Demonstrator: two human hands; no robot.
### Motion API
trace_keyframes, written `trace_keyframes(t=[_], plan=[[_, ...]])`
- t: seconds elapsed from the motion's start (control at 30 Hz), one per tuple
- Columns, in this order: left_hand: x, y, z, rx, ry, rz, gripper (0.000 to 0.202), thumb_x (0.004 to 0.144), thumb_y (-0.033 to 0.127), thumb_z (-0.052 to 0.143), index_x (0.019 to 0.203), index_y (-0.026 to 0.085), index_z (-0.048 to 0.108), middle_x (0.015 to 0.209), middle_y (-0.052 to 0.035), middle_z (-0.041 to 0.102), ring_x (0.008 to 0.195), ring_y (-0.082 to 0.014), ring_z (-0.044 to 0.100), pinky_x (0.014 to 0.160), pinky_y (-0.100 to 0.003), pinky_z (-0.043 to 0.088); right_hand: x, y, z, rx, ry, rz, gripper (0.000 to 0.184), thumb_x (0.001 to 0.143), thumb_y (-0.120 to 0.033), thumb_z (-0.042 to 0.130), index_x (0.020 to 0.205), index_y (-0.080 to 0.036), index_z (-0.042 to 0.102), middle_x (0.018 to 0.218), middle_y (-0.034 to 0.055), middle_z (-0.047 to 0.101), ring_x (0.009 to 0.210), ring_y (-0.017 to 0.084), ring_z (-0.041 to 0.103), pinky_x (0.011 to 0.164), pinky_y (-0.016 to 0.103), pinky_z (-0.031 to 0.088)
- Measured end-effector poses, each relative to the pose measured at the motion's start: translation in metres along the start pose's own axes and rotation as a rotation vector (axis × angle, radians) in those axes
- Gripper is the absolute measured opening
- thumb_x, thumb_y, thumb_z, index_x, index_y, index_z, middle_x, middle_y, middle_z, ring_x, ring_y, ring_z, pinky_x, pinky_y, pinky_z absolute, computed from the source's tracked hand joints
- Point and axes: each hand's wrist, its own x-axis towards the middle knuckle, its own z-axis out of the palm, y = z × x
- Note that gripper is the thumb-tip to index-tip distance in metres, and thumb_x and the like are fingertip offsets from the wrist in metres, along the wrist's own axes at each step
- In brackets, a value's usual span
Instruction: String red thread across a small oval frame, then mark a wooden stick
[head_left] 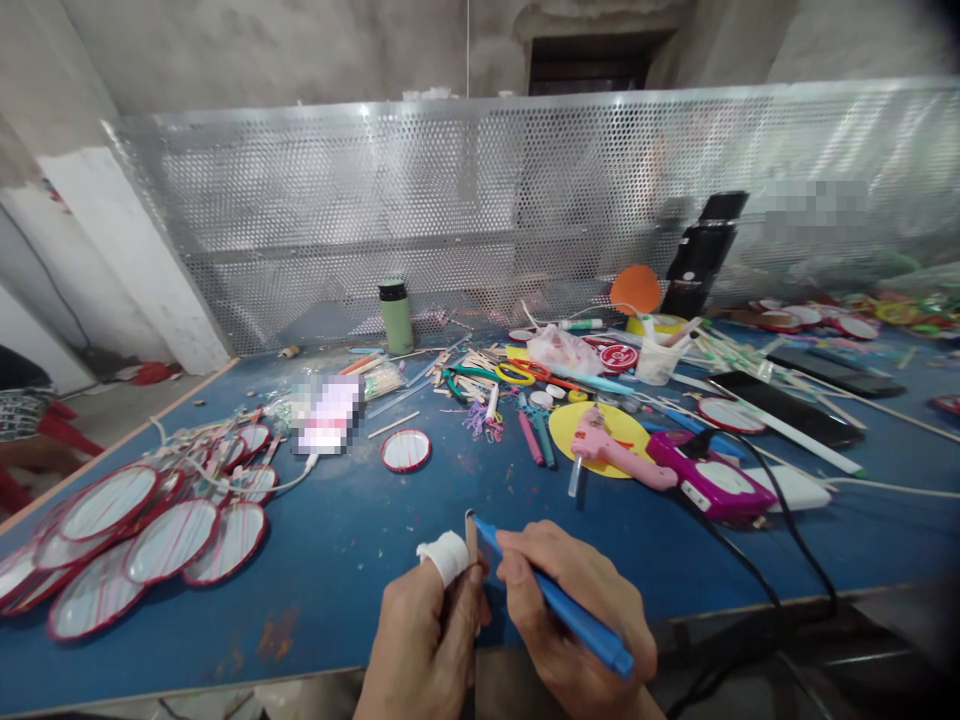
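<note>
Near the table's front edge, my left hand [431, 635] pinches a small wooden stick [472, 538] upright, with a white wrap [445, 557] around one finger. My right hand [574, 610] grips a blue marker pen [581, 622] like a pencil. The pen's tip is at the upper end of the stick, touching it or very close. Beyond my hands lies a round red-rimmed disc [406, 451]. Right of it, a pink glue gun [600, 447] rests on a yellow disc [564, 425].
Red-rimmed discs [176, 540] pile up at the left beside a charging phone [328, 415]. Scissors [515, 373], loose wooden sticks [480, 372] and a green bottle [396, 318] stand or lie farther back. A purple power strip [709, 475] with black cables sits at right. A perforated metal panel [337, 220] closes off the back.
</note>
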Motion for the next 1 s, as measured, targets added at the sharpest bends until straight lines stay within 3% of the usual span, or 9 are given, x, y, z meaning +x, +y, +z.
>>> trace_keyframes(t=[0.33, 1.0], plan=[[0.0, 0.0, 0.0004, -0.039, -0.008, -0.017, 0.029, 0.096, 0.037, 0.054, 0.076, 0.018, 0.058, 0.058, 0.0044, 0.05, 0.041, -0.0065, 0.044, 0.041, -0.015, 0.033, -0.0002, -0.0001, 0.0008, -0.009, 0.004, -0.007, 0.012, 0.092, -0.009, 0.058, 0.095, -0.017, 0.066, 0.072, -0.0008, 0.072, 0.064, 0.011, 0.069, 0.065, 0.02, 0.055], [0.0005, 0.0004, -0.0002, 0.022, 0.0, 0.003, 0.03, 0.097, 0.035, 0.052, 0.072, 0.018, 0.056, 0.054, 0.0063, 0.045, 0.042, -0.0073, 0.044, 0.042, -0.016, 0.033, 0.0038, -0.0025, 0.002, -0.029, 0.059, 0.01, 0.013, 0.089, -0.006, 0.059, 0.092, -0.018, 0.066, 0.066, -0.0018, 0.069, 0.059, 0.012, 0.069, 0.057, 0.022, 0.054]])
